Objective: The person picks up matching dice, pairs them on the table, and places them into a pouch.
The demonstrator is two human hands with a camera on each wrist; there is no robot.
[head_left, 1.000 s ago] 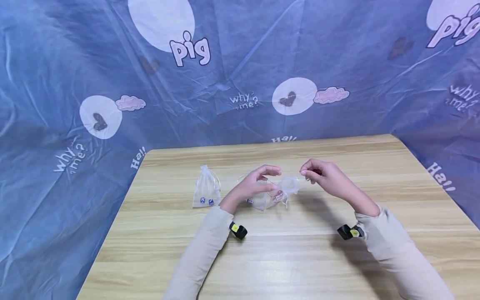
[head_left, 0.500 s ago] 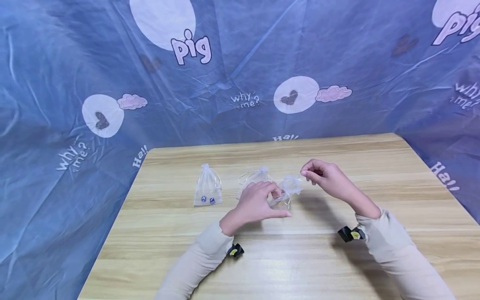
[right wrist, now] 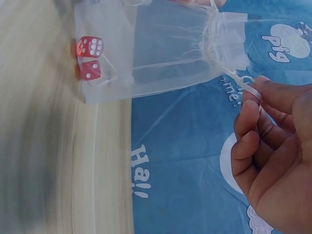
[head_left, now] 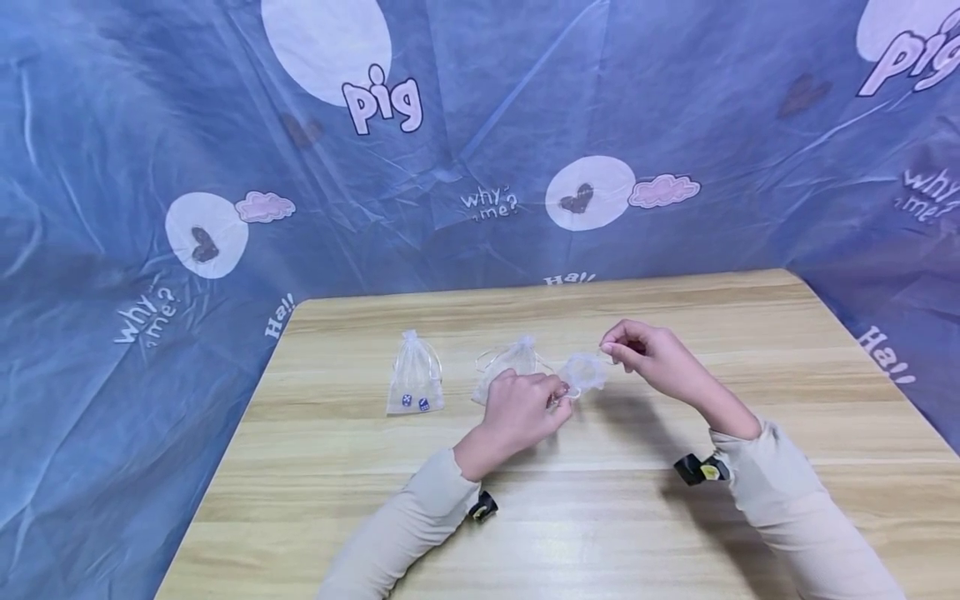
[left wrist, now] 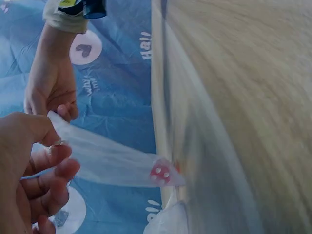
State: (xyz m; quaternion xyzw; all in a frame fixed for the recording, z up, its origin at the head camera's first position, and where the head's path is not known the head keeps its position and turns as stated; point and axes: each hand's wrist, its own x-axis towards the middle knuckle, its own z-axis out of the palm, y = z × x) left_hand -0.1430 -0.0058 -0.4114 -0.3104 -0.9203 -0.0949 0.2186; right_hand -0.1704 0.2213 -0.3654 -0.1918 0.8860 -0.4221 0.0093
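A sheer white organza drawstring bag (head_left: 585, 372) stands between the two hands, its mouth toward the right hand in the head view. Two red dice (right wrist: 90, 46) lie at its bottom, plain in the right wrist view. My right hand (head_left: 652, 357) pinches one end of the bag's white drawstring (right wrist: 237, 79) between thumb and forefinger, the cord running taut to the gathered neck. At the bag's other side, my left hand (head_left: 525, 410) pinches the opposite drawstring loop, thumb against forefinger. The left hand hides the lower part of the bag in the head view.
A second organza bag (head_left: 414, 367) with two blue dice lies to the left on the wooden table (head_left: 600, 533). Another organza bag (head_left: 517, 358) lies just behind the left hand, partly covered by it. A blue printed cloth (head_left: 450, 242) hangs behind the table.
My left hand has come down and toward the bag from a spread pose, and its fingers have closed on the drawstring loop. The right hand stays nearly still, holding its cord.
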